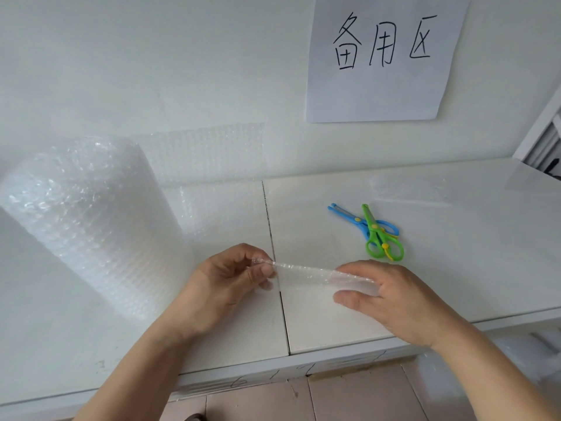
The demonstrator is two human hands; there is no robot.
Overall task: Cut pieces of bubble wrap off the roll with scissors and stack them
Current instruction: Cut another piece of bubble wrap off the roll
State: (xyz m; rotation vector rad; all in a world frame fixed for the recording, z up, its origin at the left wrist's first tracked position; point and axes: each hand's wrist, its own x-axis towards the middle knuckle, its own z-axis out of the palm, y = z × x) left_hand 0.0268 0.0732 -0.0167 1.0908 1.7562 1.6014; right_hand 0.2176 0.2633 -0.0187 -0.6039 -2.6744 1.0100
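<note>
On the white table [455, 253], just before the scissors [376, 235], our left hand [224, 284] and right hand [391, 299] pinch a bubble wrap piece [303, 275].

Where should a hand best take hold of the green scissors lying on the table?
By the handle loops of the green scissors, coming from the near side. The loops point toward the person and lie bare, while the blades point away and the middle crosses over the blue scissors.
</note>
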